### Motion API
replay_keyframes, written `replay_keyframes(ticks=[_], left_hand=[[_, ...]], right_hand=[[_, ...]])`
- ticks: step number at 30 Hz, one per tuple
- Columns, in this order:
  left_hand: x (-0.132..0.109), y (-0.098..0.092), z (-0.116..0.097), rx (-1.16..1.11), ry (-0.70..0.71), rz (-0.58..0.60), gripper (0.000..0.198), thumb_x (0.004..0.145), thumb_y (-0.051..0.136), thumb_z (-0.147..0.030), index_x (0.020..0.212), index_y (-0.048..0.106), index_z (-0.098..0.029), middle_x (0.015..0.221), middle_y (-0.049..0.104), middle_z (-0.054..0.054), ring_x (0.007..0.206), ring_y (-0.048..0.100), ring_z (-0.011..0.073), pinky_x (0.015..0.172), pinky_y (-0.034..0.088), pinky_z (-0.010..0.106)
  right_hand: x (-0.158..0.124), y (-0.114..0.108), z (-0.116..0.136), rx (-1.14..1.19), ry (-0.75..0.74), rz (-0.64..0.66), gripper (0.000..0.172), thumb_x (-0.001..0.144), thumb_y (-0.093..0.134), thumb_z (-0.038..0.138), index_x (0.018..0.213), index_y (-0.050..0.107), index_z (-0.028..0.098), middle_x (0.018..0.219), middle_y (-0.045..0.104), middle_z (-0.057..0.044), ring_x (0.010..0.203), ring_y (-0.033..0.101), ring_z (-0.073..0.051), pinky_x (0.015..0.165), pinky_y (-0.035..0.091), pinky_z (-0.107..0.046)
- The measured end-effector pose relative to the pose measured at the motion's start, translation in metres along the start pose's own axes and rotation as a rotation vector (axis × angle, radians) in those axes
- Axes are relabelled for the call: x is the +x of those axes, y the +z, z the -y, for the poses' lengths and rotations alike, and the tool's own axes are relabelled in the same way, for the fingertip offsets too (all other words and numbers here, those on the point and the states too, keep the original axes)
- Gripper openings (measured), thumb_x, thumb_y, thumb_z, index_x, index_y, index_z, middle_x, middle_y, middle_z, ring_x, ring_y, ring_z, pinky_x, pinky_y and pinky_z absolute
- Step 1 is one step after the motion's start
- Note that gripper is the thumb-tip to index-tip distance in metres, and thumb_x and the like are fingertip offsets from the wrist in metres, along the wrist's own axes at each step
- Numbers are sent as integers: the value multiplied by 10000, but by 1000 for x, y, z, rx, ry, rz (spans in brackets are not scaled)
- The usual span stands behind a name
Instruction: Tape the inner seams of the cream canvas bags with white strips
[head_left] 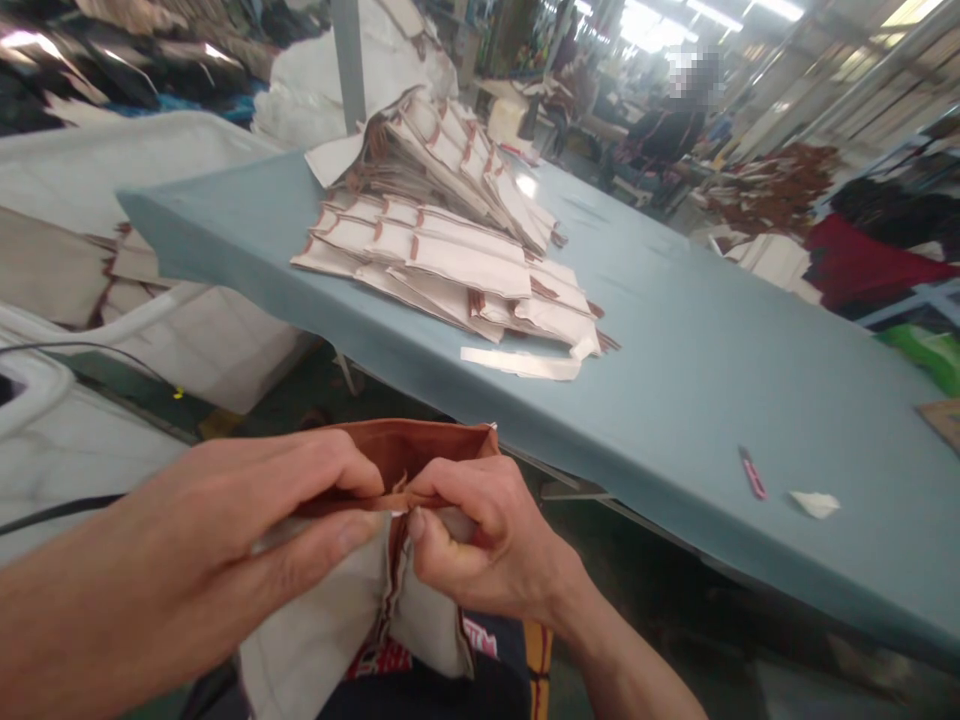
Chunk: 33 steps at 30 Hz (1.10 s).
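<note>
Between my hands is a sewn fabric piece [315, 610], off-white outside with a rust-brown lining [420, 445], held over my lap in front of the table edge. My left hand [292, 510] pinches its upper edge, thumb on the pale side and fingers on the brown side. Close beside it, my right hand [480, 530] grips the same edge between thumb and bent forefinger. A brown-edged seam runs down from between the two thumbs. Loose threads or a small frayed bit stick up at the pinch point.
A blue-grey covered table [675, 400] carries stacked off-white sewn pieces [450, 250], a pale strip [521, 362], a pink-handled cutter [752, 474] and a white scrap [814, 503]. White bins [217, 340] stand at the left. A person [664, 130] sits beyond the table.
</note>
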<state>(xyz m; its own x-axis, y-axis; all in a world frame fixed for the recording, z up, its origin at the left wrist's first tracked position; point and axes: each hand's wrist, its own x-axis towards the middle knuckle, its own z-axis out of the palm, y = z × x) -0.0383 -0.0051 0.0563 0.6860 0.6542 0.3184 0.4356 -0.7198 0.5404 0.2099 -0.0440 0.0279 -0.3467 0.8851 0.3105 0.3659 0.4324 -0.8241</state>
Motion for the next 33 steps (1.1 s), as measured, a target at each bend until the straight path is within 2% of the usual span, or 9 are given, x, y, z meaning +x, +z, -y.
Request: replay_keyframes(ticks=[2, 4, 9, 12, 17, 21, 27, 30, 33], left_hand=[[5, -2, 7, -89, 20, 67, 382, 1219, 510, -336, 885, 685, -270, 717, 698, -109, 568, 625, 77, 550, 421, 200], [6, 4, 15, -129, 73, 78, 408, 1227, 516, -299, 843, 645, -252, 679, 645, -105, 554, 573, 76, 540, 382, 210], [-11, 40, 38, -75, 187, -139, 377, 1242, 530, -295, 871, 578, -244, 721, 610, -72, 613, 571, 107, 608, 405, 255], [-19, 48, 45, -14, 165, -171, 324, 1261, 488, -313, 962, 592, -247, 782, 639, -65, 659, 624, 116, 682, 463, 247], [-7, 22, 33, -21, 147, -58, 290, 1283, 413, -397, 1132, 620, -260, 998, 736, -21, 856, 718, 143, 771, 506, 229], [16, 8, 19, 45, 277, -55, 383, 1282, 394, -468, 1058, 634, -271, 995, 754, 14, 871, 684, 203, 804, 486, 346], [44, 19, 15, 34, 423, 7, 599, 1289, 331, -503, 778, 513, -249, 687, 617, -30, 613, 523, 168, 626, 371, 376], [45, 29, 13, 14, 380, 20, 610, 1293, 340, -487, 762, 517, -242, 653, 581, -45, 555, 490, 147, 578, 326, 370], [42, 38, 10, 89, 310, -54, 605, 1295, 340, -428, 763, 556, -238, 618, 530, -57, 506, 448, 143, 536, 268, 377]], right_hand=[[-1, 1, 0, -4, -3, 2, 131, 838, 556, 193, 752, 651, 215, 622, 639, 39, 529, 542, -91, 555, 402, -210], [-1, 4, -1, 77, 1, 28, 108, 830, 569, 196, 750, 635, 226, 607, 620, 47, 502, 499, -89, 542, 402, -215], [-1, 18, -12, 320, 34, 74, 117, 839, 604, 267, 732, 559, 256, 609, 573, 50, 505, 463, -101, 540, 431, -221], [1, 22, -18, 331, 1, 49, 129, 871, 621, 261, 749, 580, 249, 632, 576, 48, 531, 480, -104, 589, 468, -226], [4, 7, -20, 216, -113, 54, 118, 889, 622, 170, 787, 652, 221, 643, 592, 66, 525, 467, -76, 568, 400, -201], [8, -5, -15, 30, -161, 84, 130, 907, 587, 172, 801, 637, 226, 632, 578, 63, 535, 482, -87, 567, 368, -228], [7, -12, -7, -79, -218, 129, 274, 935, 573, 209, 719, 415, 267, 605, 470, 74, 538, 404, -105, 550, 297, -282], [3, -17, -7, -98, -255, 99, 253, 952, 572, 158, 745, 467, 258, 624, 533, 69, 549, 443, -105, 582, 325, -284], [0, -20, -11, -129, -252, 82, 214, 951, 568, 128, 778, 540, 249, 638, 575, 64, 562, 478, -111, 602, 358, -280]])
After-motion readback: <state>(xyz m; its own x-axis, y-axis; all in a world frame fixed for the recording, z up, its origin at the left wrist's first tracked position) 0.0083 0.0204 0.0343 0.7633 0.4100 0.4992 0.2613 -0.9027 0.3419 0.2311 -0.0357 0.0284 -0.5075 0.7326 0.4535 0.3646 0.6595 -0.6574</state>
